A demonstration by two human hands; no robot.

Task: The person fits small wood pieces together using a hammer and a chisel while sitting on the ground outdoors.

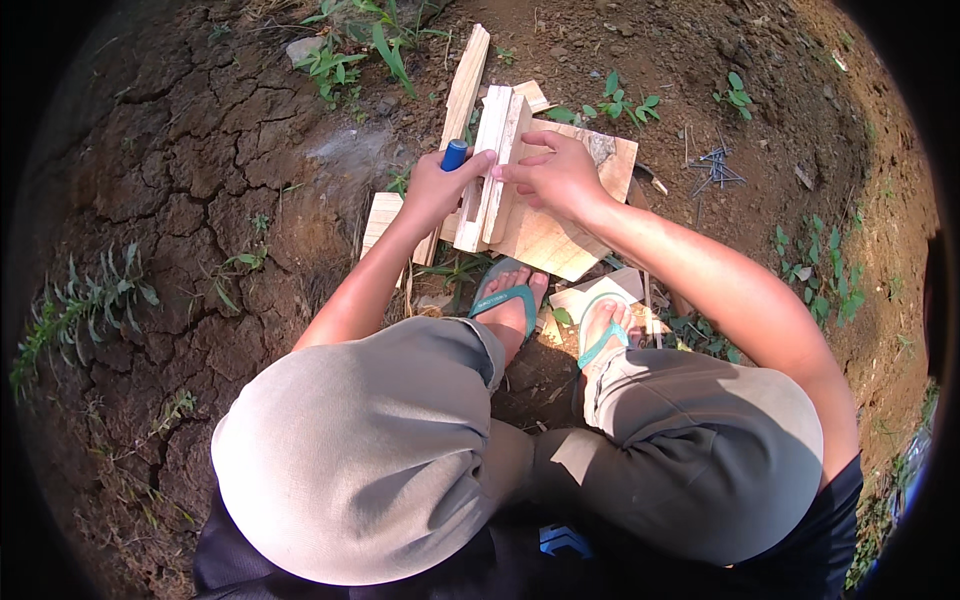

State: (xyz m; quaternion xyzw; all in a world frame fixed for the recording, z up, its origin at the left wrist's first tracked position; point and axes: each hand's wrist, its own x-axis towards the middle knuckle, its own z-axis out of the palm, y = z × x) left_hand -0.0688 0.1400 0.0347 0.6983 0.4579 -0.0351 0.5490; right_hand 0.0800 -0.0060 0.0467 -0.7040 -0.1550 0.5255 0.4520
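Observation:
My left hand (pixel 438 192) is closed round a blue cylinder (pixel 455 154), of which only the rounded top end shows above the fist. The thumb of that hand presses on a pale wooden block (pixel 487 185) made of narrow strips lying side by side. From the right, my right hand (pixel 557 173) reaches over the block with its fingers spread, and its thumb tip touches the block's edge. Under the block lies a flat, light wooden board (pixel 560 243), tilted a little. Whatever part of the cylinder is inside the fist is hidden.
A long wooden strip (pixel 465 85) and a smaller wood piece (pixel 380 222) lie to the left of the block. Several nails (pixel 717 168) are heaped on the soil at the right. My sandalled feet (pixel 515 308) stand close in front. Cracked earth (pixel 170 170) and small weeds surround everything.

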